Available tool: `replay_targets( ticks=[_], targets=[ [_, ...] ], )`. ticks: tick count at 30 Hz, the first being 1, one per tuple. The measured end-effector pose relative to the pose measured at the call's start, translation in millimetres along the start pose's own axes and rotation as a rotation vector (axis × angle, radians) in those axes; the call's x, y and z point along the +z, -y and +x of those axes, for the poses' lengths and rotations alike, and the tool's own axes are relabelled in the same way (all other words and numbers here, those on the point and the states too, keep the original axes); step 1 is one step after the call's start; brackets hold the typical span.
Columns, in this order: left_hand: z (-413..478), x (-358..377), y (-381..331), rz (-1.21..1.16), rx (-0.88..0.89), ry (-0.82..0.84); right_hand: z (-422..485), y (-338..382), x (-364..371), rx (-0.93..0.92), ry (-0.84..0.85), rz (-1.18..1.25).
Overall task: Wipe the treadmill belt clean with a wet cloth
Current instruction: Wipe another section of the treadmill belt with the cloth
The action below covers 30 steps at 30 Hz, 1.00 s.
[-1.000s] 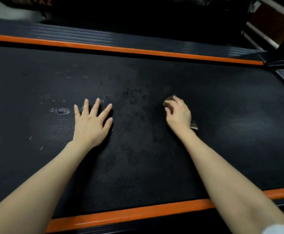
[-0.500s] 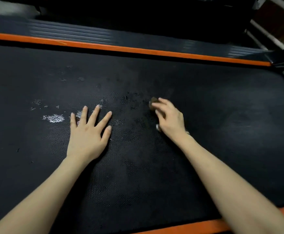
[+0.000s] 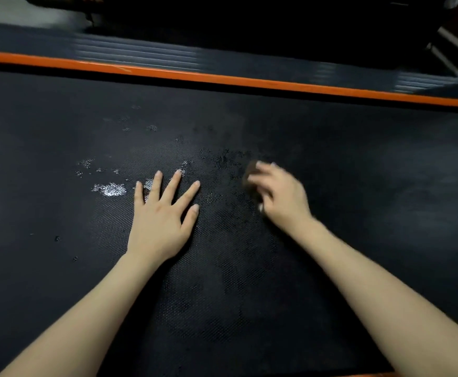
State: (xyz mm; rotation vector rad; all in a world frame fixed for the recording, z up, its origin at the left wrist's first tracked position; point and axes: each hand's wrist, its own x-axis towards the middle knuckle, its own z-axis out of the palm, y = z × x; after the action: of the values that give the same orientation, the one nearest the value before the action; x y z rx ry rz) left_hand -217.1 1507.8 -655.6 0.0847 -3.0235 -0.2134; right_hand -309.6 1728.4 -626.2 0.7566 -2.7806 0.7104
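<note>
- Comparing with a second ago, we find the right hand, clenched round the brown cloth mid-way across the treadmill belt, has swept left toward the left hand.
- The left hand lies flat, fingers spread, grasping nothing.
- We judge the pale specks beside it unwiped.
- The belt runs open to the far orange edge.

Left hand lies flat, palm down, fingers spread, on the black textured treadmill belt. Right hand, motion-blurred, grips a dark brown cloth against the belt; the cloth's shape is hard to make out, probably bunched. Shiny wet patches sit just left of the left hand's fingertips. Orange edge strip borders the belt's far side, with a ribbed dark side rail beyond.
</note>
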Motion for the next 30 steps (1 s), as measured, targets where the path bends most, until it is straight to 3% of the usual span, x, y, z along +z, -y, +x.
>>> replay_targets(
  ticks=[2,4,8,12,15,18,22,24,26,30],
  targets=[
    [-0.4,0.6,-0.4,0.009,-0.010,0.002,19.3,3.8,7.0,0.205,-0.011,0.030],
    [-0.1,-0.2,-1.0,0.013,-0.010,0.012,-6.2,21.2,11.3,0.066,-0.005,0.045],
    [0.8,-4.4,-0.2,-0.031,-0.015,0.030,-79.9,39.1,-6.4,-0.257,0.220,0.072],
    [16.9,-17.9,6.0,-0.109,-0.085,-0.023,-67.0,26.7,-6.6,-0.400,0.236,0.026],
    [44.8,-22.5,24.4,-0.028,-0.113,0.007,-48.1,12.3,1.4,-0.494,0.165,0.070],
    [60.3,-12.9,40.8,0.046,-0.119,0.062,-2.3,-6.8,11.2,-0.383,0.075,0.038],
    [61.5,-4.4,43.7,0.039,-0.116,0.051,78.6,-20.1,24.5,0.074,-0.068,-0.014],
    [62.2,-4.9,44.1,0.026,-0.112,0.035,80.5,-6.5,31.7,0.125,-0.075,-0.012],
    [63.1,-4.2,44.8,0.018,-0.105,0.020,44.9,14.7,34.3,-0.079,-0.065,0.026],
    [61.7,-2.9,45.6,0.042,-0.097,0.002,-36.5,36.9,19.1,-0.477,0.166,0.116]
  ],
)
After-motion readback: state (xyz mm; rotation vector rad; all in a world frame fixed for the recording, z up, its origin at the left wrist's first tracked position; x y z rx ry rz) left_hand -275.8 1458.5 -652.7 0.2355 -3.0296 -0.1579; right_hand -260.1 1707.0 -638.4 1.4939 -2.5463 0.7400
